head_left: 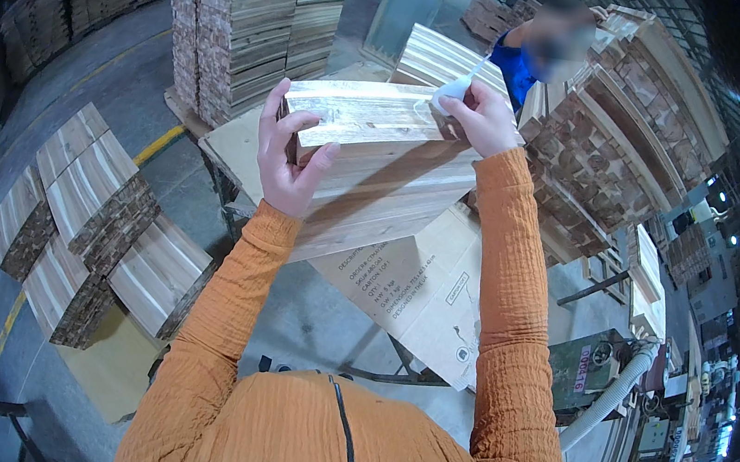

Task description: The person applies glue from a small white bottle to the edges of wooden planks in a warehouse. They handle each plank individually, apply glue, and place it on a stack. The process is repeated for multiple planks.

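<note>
In front of me a stack of pale, striped wooden boards [375,194] rests on a table. My left hand [292,151] is closed over the near left end of the top board [372,110], fingers on its upper face and thumb along the near edge. Near the board's right end, my right hand [485,120] grips a small white squeeze bottle [452,93], whose thin nozzle points up and away. The bottle sits just above the board's top face; whether it touches the wood I cannot tell. My right fingers hide part of it.
Printed cardboard [419,284] covers the table's near side. Tall board stacks [250,42] stand at the far left, shorter ones [96,214] at the near left. A person in blue [515,63] is behind the boards, beside large wood piles [600,149]. A green machine [585,372] with a hose stands right.
</note>
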`<state>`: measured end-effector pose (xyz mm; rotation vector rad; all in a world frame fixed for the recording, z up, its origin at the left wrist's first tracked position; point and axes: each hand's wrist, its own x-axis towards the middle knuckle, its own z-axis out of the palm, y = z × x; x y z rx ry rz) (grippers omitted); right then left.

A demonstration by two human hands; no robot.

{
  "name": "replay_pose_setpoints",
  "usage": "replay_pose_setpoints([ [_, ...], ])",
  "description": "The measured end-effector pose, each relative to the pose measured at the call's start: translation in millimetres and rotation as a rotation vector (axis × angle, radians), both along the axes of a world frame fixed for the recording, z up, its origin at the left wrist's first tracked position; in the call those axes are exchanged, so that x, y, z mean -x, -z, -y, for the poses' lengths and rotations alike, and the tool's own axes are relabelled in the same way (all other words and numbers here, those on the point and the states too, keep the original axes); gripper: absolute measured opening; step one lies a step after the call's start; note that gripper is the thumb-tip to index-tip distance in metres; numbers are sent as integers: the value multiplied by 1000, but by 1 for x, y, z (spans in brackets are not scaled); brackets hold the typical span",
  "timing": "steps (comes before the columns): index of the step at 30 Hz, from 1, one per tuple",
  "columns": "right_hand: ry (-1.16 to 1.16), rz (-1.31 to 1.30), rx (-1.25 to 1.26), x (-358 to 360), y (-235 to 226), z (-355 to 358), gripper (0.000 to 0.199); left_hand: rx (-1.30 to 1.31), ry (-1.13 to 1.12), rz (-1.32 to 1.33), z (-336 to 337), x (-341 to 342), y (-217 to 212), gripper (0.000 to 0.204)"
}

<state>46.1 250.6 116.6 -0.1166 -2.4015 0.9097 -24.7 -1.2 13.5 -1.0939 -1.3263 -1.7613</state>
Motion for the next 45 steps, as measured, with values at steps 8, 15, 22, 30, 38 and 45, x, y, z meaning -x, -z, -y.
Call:
replay_pose_setpoints([
  [8,-68,-58,44,3,1,7,23,-3,-7,-1,-2,-1,0,31],
  [15,-84,-40,78,7,2,-1,23,-3,-7,2,-2,0,1,32],
  [22,-51,-31,186,-6,3,-8,20,-27,14,33,-4,-2,1,27],
  [30,-20,-75,120,7,2,8,23,-15,0,68,-2,-4,0,28],
  [38,-34,-112,82,12,4,3,20,-31,0,38,-3,-4,0,28],
  [45,-25,-84,24,10,3,7,19,2,-9,-5,-1,-1,0,32],
])
